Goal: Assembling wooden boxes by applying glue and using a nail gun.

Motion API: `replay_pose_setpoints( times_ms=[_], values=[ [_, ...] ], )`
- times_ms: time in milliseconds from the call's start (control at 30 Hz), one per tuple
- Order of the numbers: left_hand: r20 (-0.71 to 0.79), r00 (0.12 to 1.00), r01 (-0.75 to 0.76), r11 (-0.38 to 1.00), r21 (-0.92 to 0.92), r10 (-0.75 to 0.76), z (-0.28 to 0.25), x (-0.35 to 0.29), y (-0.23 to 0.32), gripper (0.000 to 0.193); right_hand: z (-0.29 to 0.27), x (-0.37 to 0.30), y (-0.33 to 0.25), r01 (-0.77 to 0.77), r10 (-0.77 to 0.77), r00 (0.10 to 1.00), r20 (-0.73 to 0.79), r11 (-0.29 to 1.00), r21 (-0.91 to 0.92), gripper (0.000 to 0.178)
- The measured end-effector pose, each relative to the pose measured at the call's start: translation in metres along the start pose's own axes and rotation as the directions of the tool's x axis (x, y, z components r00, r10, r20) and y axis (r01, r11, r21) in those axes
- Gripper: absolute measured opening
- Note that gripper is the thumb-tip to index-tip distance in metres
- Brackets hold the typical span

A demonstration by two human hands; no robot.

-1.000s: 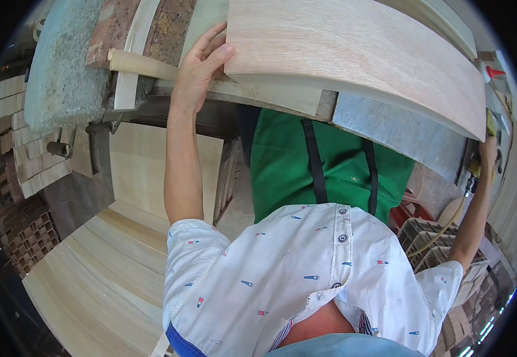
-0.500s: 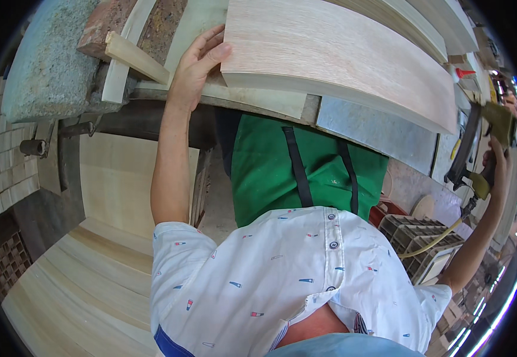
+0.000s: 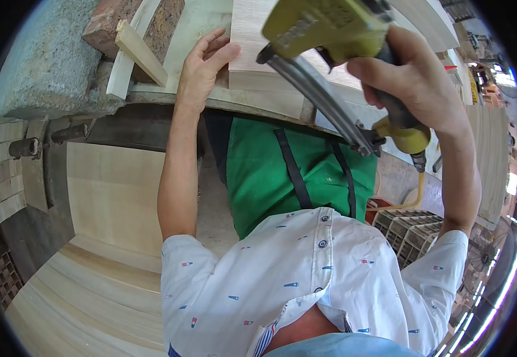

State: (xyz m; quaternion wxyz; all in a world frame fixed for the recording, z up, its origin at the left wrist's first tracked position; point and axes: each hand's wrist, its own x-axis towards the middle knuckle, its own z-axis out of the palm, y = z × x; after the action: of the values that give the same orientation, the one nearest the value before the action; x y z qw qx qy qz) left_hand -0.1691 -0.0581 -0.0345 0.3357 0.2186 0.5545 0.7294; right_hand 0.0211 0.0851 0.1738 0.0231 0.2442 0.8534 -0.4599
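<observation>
While my right hand [image 3: 416, 80] wraps its fingers [image 3: 370, 66] tight round the grip of the yellow nail gun [image 3: 335, 30], my left hand [image 3: 202, 68] lies flat, fingers spread and holding nothing, pressed on the edge of the pale wooden board [image 3: 264, 59]. That board lies just beyond my left fingertips, its long axis running left to right across the bench [image 3: 169, 98]. The gun hangs above it, its curved magazine [image 3: 321, 101] slanting down toward my right; so the right hand is nearer the board's middle. Farther left sit a loose wood strip [image 3: 141, 52] and a grey stone slab [image 3: 50, 65]. My green apron [image 3: 264, 172] hangs below.
</observation>
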Motion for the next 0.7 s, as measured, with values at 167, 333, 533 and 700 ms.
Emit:
replay_pose_setpoints(
  times_ms=[167, 333, 533, 700],
  values=[
    [0.02, 0.999, -0.036, 0.999, -0.035, 0.037, -0.001, 0.001, -0.003, 0.069, 0.016, 0.014, -0.004, 0.108, -0.105, 0.993, 0.052, 0.992, -0.058, 0.026],
    [0.038, 0.998, -0.038, 0.999, -0.037, 0.039, -0.003, 0.002, -0.004, 0.066, 0.026, 0.019, -0.032, 0.099, -0.09, 0.993, 0.077, 0.987, -0.127, 0.027],
    [0.014, 1.0, -0.025, 0.999, -0.03, 0.025, -0.002, 0.001, -0.005, 0.066, 0.013, 0.025, -0.059, -0.135, 0.226, 0.954, 0.197, 0.911, -0.39, 0.033],
    [0.035, 0.999, 0.0, 0.996, -0.085, 0.003, -0.004, 0.002, -0.007, 0.067, 0.015, 0.023, -0.057, -0.096, 0.169, 0.975, 0.145, 0.907, -0.41, 0.036]
  ],
)
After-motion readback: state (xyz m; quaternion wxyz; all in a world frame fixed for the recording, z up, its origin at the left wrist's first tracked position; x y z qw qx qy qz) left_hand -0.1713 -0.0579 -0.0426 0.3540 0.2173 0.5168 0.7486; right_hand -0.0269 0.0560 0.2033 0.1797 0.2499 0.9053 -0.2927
